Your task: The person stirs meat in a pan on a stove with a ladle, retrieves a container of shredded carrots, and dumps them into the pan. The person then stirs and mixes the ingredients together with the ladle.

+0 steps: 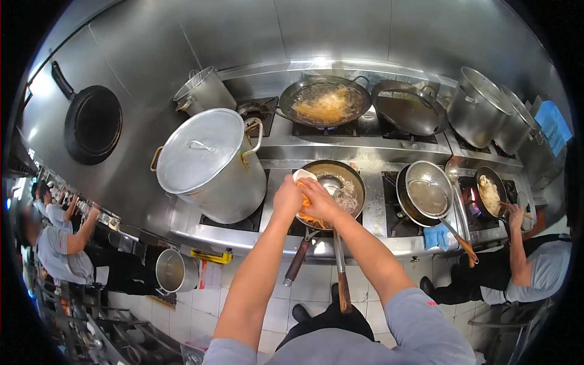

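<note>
Over a frying pan (358,182) on the front burner, my left hand (287,198) grips a small white container (304,175), tipped on its side. My right hand (321,201) is cupped against it, its fingers curled by orange shreds (311,220) that look like carrot. Some shreds lie in the pan beside pieces of pale, browned meat (347,198). A ladle bowl (330,184) rests in the pan, its wooden handle (344,292) jutting toward me. The pan's dark handle (296,261) points the same way. My palms hide part of the container.
A large lidded stockpot (204,152) stands left. Behind, a wok (325,100) holds bubbling oil with golden food. A strainer (427,188) sits over a pan at right. A co-worker's hand (516,217) works at another pan (490,191); other people stand at far left.
</note>
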`<control>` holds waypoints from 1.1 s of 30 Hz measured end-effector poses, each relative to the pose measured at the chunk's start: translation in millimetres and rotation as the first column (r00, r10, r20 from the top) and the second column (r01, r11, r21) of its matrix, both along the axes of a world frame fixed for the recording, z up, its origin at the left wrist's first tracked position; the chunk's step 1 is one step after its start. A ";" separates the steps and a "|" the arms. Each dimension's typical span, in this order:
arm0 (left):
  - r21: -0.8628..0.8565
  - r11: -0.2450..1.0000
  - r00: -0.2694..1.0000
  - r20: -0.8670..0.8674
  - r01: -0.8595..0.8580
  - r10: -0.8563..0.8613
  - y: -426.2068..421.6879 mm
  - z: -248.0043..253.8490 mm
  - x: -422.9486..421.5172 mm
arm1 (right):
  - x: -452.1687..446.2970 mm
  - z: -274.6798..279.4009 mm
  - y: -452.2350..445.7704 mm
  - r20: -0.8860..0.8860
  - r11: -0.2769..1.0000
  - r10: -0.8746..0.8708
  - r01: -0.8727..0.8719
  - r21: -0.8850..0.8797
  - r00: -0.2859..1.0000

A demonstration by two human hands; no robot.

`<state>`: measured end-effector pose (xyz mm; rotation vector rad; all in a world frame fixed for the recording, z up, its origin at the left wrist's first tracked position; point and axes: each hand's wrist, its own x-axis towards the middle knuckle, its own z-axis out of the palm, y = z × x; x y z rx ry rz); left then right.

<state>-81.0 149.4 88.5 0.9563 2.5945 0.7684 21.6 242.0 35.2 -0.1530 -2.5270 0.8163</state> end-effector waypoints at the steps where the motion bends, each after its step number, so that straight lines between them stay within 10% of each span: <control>1: -0.020 0.999 0.995 -0.092 0.039 -0.041 5.4 2.0 2.7 | 2.4 -3.9 5.5 0.073 1.000 0.006 -0.008 0.020 0.997; 8: -0.044 0.990 0.930 -0.338 0.135 -0.142 18.3 -6.9 6.5 | 31.0 -0.4 20.1 0.324 0.998 0.032 -0.045 0.032 0.945; 13: 0.071 0.977 0.884 -0.442 0.200 -0.149 10.9 -4.4 -3.2 | 96.1 2.5 7.1 0.028 0.961 -0.230 0.231 -0.152 0.973; 16: 0.181 0.962 0.906 -0.407 0.205 -0.117 5.4 -3.0 -6.2 | 156.4 -6.9 -57.1 0.375 0.735 -0.361 0.508 -0.449 0.854; 19: 0.286 0.953 0.971 -0.239 0.095 -0.025 2.1 -3.8 -7.0 | 188.3 -43.1 -116.8 0.361 0.726 -0.301 0.457 -0.513 0.883; 21: 0.322 0.943 0.977 -0.211 0.081 -0.012 1.2 -9.3 -15.1 | 193.3 -35.2 -128.5 0.451 0.292 -0.062 0.448 -0.845 0.890; 33: 0.143 0.980 0.979 -0.175 0.135 -0.110 34.8 6.5 -25.1 | 285.8 20.5 -72.9 0.488 0.784 -0.352 0.536 -0.312 0.799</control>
